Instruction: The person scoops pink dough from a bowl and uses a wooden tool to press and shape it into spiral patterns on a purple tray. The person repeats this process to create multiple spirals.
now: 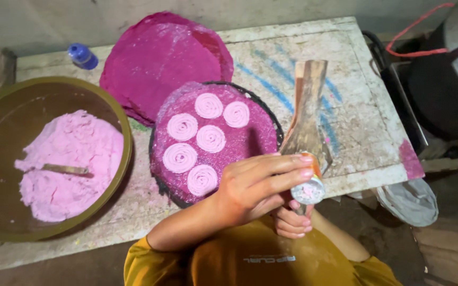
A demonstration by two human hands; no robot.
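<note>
**Inspector:** State of the work?

**Assistant:** Six pink dough spirals lie on the round magenta tray at the middle of the table. They sit close together on its left and centre; the right part of the tray is bare. My judgement: the tray is partly filled, with room for more.

**Inspector:** Supply?

**Assistant:** A large heap of pink dough remains in the olive bowl at the left, with a small stick lying on it. A stack of further magenta trays rests behind, with no spirals on the top one.

**Inspector:** Hands?

**Assistant:** Left hand has its grip wrapped around the small cylindrical press, held over the near edge of the table; pink dough shows in its open end. Right hand is curled beneath it, touching the press; its grip is mostly hidden, so I cannot tell how firmly it holds. A wooden piece rises from behind the press.

**Inspector:** Surface and room?

**Assistant:** The table is worn and pale, with blue streaks and pink staining. A blue bottle lies at the far left. Dark equipment and a red cord stand to the right; the floor is bare and dim.
</note>
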